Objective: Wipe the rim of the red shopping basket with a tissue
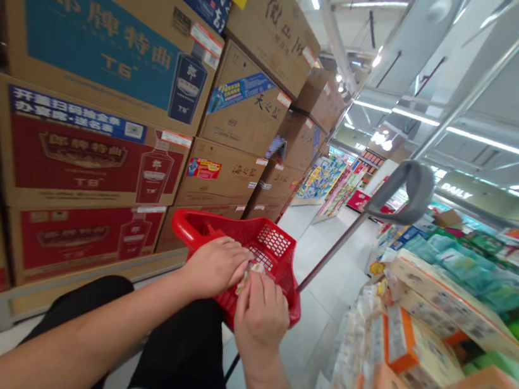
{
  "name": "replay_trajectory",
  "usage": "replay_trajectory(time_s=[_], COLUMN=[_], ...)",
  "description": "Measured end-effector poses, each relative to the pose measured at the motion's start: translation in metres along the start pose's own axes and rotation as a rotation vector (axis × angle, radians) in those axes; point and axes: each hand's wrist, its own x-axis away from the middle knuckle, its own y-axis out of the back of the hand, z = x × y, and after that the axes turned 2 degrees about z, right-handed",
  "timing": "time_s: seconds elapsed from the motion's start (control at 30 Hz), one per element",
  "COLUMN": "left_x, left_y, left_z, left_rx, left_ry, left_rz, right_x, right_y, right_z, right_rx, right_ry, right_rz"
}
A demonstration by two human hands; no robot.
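Both of my hands meet in front of my knees, above a red plastic shopping basket (294,275) with perforated walls. Between the fingertips is a small, crumpled, whitish-yellow wrapper-like piece (255,268); its exact kind is hard to make out. My left hand (218,267) is closed, fingers pinching the piece from the left. My right hand (263,313) pinches it from the right, fingers curled. Part of the piece is hidden by the fingers. From the basket's right side a long rod rises to a grey loop handle (401,191).
Stacked cardboard cartons (101,164) line the left side. On the right, packaged goods and orange-and-cream boxes (415,352) are piled up. Between them a pale tiled aisle (333,268) leads back to lit shelves. My legs in black trousers (185,357) are below my arms.
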Motion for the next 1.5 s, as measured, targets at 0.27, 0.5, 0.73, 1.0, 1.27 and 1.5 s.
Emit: replay_trajectory(time_s=[0.27, 0.5, 0.73, 1.0, 1.27, 1.5], left_x=[0.011, 0.0, -0.021, -0.023, -0.022, -0.014], left_y=[0.006, -0.008, -0.029, -0.037, -0.032, -0.024], left_z=[0.01, 0.03, 0.033, 0.03, 0.038, 0.051], left_rx=[-0.096, -0.173, -0.164, -0.193, -0.201, -0.158], left_ry=[0.139, 0.214, 0.227, 0.207, 0.194, 0.212], left_rz=[0.057, 0.05, 0.03, 0.02, 0.025, 0.025], right_x=[-0.011, -0.037, -0.041, -0.026, -0.029, -0.006], right_y=[-0.019, -0.054, -0.074, -0.061, -0.063, -0.057], right_z=[-0.003, -0.018, -0.03, -0.043, -0.041, -0.033], right_rx=[-0.103, -0.112, -0.022, -0.161, -0.068, -0.306], right_ry=[0.057, 0.019, -0.065, 0.067, -0.097, 0.128], right_rz=[0.035, 0.102, 0.146, 0.154, 0.143, 0.017])
